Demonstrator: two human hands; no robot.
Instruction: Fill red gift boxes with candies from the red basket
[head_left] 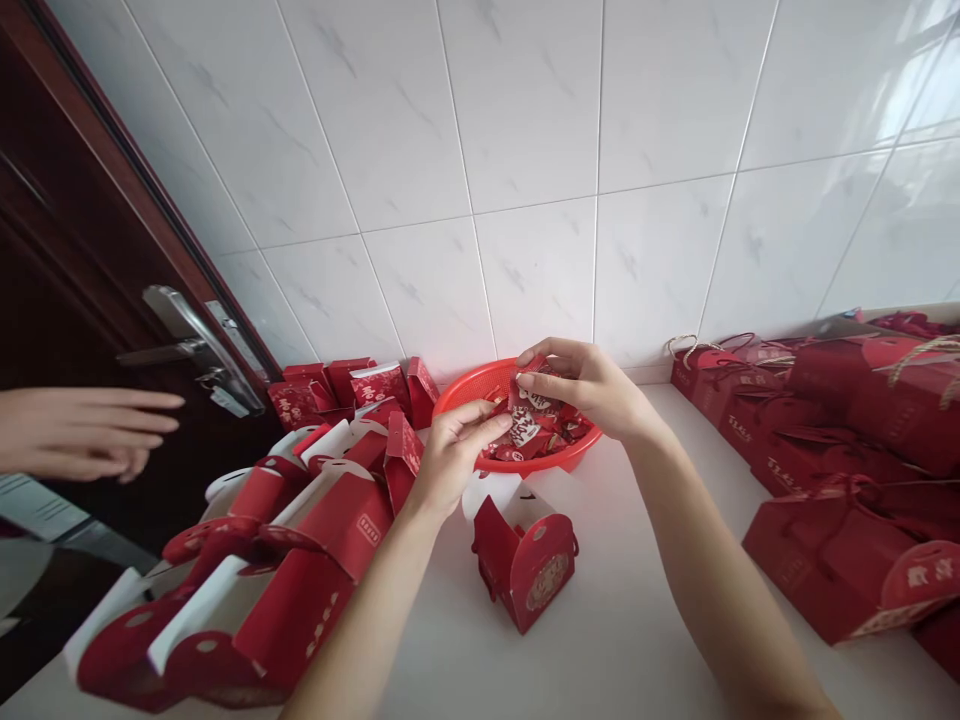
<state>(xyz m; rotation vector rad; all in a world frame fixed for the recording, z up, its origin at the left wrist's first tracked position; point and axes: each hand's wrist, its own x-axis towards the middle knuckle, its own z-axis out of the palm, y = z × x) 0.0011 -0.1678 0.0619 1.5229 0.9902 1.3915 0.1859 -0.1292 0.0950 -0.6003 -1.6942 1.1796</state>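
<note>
A red plastic basket (579, 456) is set on the white table (622, 630), close to the tiled wall (540, 110), and small red wrapped packets (576, 432) are contained in it. Above the basket, a red packet with white lettering (523, 428) is pinched between the thumb and fingers of the left hand (453, 440). The right hand (581, 385) is held over the far right part of the basket, its thumb and fingers closed on the upper part of the packets there; whether one packet or several are gripped cannot be told.

On the near side of the basket, an open red box (541, 578) is stood upright with its white flaps raised. More open boxes (341, 525) are crowded together on the left, and red boxes with cord handles (844, 560) are grouped on the right. At the far left, another person's hand (94, 432) is held open in front of a dark door (67, 240) fitted with a metal handle (201, 345).
</note>
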